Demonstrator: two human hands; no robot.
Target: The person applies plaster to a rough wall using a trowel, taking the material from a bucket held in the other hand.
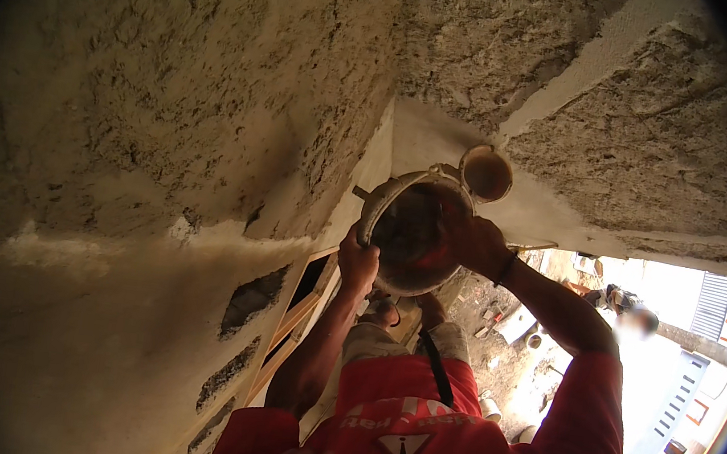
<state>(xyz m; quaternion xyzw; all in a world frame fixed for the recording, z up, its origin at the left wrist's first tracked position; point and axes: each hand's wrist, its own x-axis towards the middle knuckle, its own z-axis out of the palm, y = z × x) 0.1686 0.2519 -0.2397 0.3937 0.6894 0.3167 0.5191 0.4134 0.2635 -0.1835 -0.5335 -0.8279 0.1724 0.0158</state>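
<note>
A round, mortar-stained bucket (pixel 418 283) is held up in front of me, its mouth tilted toward me and its inside dark. My left hand (pixel 358 262) is closed round the left part of its rim, thumb near the handle. At the right side my right hand (pixel 475 243) reaches over the rim, with its fingers inside; shade and blur hide what they hold, if anything. Just beyond the bucket's far right edge is a smaller round pot (pixel 486 174) with a light rim and brownish inside.
Rough plastered wall (pixel 172 98) rises on the left, and another rough wall (pixel 642 142) with a pale smooth strip meets it at a corner. Wooden battens (pixel 291 326) stand by the left wall. Far below right lies ground with rubble (pixel 504 333); a person (pixel 619 301) is there.
</note>
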